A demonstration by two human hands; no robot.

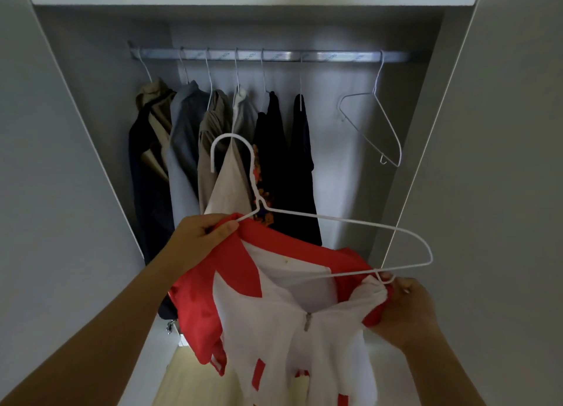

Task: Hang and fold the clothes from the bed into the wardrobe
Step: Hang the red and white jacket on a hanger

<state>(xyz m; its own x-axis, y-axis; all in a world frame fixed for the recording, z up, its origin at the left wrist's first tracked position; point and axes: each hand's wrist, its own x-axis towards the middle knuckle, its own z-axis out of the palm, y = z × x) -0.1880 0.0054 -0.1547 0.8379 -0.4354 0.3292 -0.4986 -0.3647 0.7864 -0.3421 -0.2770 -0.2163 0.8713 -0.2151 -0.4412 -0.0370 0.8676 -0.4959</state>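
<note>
Before the open wardrobe [76, 149], the left hand [201, 235] pinches a red-and-white jacket [274, 314] at one shoulder, over the white hanger [335, 220]. The right hand [405, 311] grips the jacket's other shoulder beside the hanger's end. Clothes [213, 149] and a bare hanger [371, 125] hang on the rail [335, 57].

I see a red-and-white zip top [240, 271] on a white wire hanger [344, 220]. Hung behind: tan-and-navy jacket [147, 168], grey shirt [182, 131], khaki top [210, 140], cream shirt [227, 183], black top with orange print [269, 137], plain black garment [301, 162]. Silver rail [335, 56], grey wardrobe walls [91, 107].
</note>
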